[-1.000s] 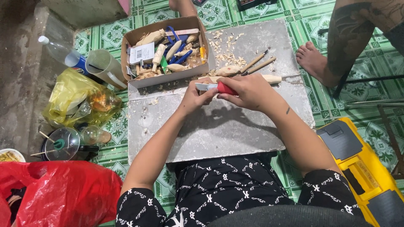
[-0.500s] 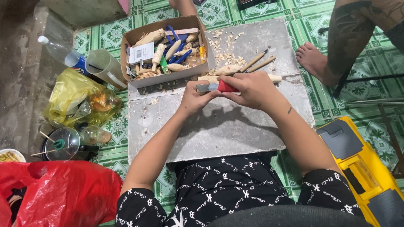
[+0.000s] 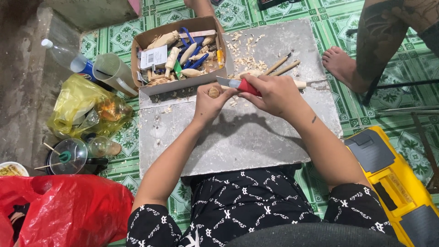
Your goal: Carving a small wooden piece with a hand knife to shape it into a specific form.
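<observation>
My left hand (image 3: 209,100) grips a small rounded piece of wood (image 3: 214,92) over the grey slab (image 3: 238,142). My right hand (image 3: 274,91) holds a red-handled carving knife (image 3: 238,84), its blade pointing left just above the wood piece. Both hands meet near the slab's far half, right in front of a cardboard box (image 3: 178,84). Wood shavings (image 3: 244,57) lie scattered beyond the hands.
The box holds wooden pieces and blue-handled tools. Two wooden-handled tools (image 3: 283,67) lie on the slab. Left: plastic bottle (image 3: 68,57), yellow bag (image 3: 77,107), glass pot lid (image 3: 68,156), red bag (image 3: 64,212). Right: yellow toolbox (image 3: 393,178) and another person's bare foot (image 3: 340,66).
The knife blade has shifted slightly left and up, and the wood piece now shows clearly in my left hand's fingers. The hands stay in the same spot.
</observation>
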